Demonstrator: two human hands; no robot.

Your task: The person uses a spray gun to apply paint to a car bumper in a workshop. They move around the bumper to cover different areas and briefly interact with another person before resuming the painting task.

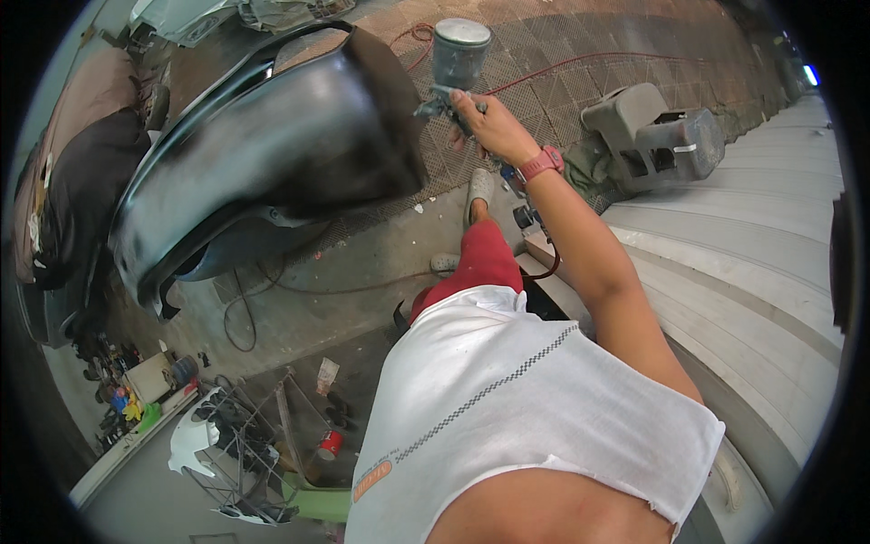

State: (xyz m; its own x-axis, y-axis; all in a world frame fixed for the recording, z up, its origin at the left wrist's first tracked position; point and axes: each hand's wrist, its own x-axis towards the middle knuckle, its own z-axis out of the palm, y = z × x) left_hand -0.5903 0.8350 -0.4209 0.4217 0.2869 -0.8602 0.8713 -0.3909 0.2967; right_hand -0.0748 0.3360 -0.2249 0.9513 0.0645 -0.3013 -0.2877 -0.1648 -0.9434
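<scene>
My right hand (480, 125) is closed on a spray gun (444, 102) with a grey, round-lidded cup (460, 56) on top, held upright. The gun's nozzle faces left, just off the right end of a large curved, glossy black body panel (272, 145). Whether it touches the panel I cannot tell, but a small gap seems to show. A hose (553, 263) hangs below my wrist beside a dark fitting (524, 216). My left hand is out of sight.
Further panels (72, 199) stand at the left. Grey plastic parts (652, 136) lie at the right beside a ribbed metal wall (743, 236). Red hoses (580, 58) cross the floor. Cluttered supplies (145, 381), a metal frame (254, 444) and a red can (328, 444) sit lower left.
</scene>
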